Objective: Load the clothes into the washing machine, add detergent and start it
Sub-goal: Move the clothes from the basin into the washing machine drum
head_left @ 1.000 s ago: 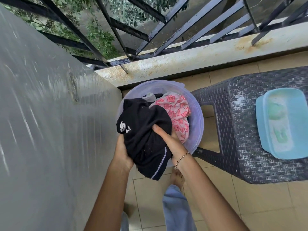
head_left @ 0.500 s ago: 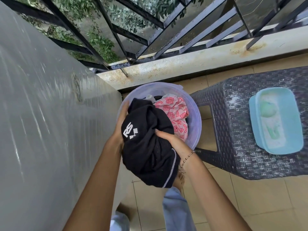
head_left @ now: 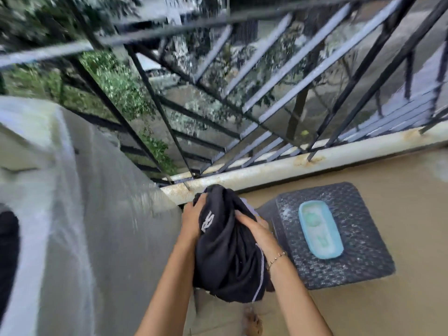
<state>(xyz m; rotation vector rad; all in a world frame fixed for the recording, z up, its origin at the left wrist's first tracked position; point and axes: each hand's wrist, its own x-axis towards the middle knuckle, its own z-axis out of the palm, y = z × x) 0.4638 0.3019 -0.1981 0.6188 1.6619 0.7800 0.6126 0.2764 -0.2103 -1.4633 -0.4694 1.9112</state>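
Observation:
A bundle of black clothes (head_left: 228,258) with a white logo hangs between both hands at chest height. My left hand (head_left: 192,214) grips its left side and my right hand (head_left: 254,229) grips its right side. The washing machine (head_left: 72,214) fills the left of the view, its grey side facing me; a dark part of its opening (head_left: 7,258) shows at the far left edge. Only a sliver of the pale purple laundry basin (head_left: 249,209) peeks out behind the bundle.
A dark woven plastic stool (head_left: 358,258) stands at the right with a light blue soap container (head_left: 320,230) on top. A black metal railing (head_left: 242,105) on a rusty white kerb (head_left: 315,158) closes the balcony ahead. Tan tiles cover the floor.
Both hands have lifted the black bundle up out of the basin. The view has tilted up and left, so the washing machine's top and more railing show. The pink patterned cloth is out of sight.

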